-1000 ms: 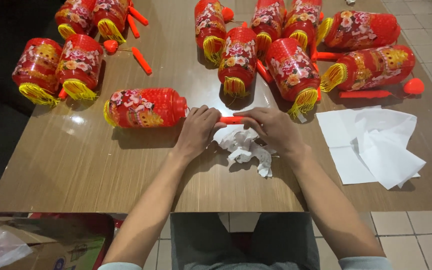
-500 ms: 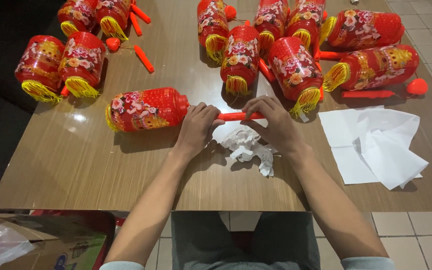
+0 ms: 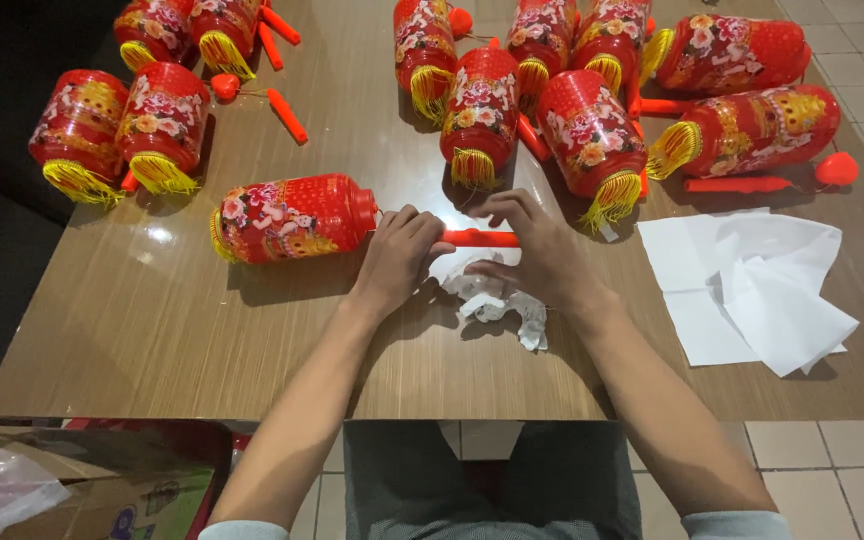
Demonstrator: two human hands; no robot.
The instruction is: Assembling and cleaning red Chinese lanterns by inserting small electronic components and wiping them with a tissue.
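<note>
Seated at a wooden bench [image 3: 152,330], a person grips an orange stick [image 3: 480,238] with both left hand [image 3: 397,262] and right hand [image 3: 540,255] beside a red lantern [image 3: 292,217] just left of them; holding it level would probably help.

Red floral lantern [image 3: 292,217] with yellow tassel, orange stick [image 3: 482,238], white paper [image 3: 752,290].

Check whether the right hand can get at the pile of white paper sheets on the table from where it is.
Probably yes. The right hand rests on the orange stick, and the white paper sheets lie flat just to its right, with only bare table between them.
</note>
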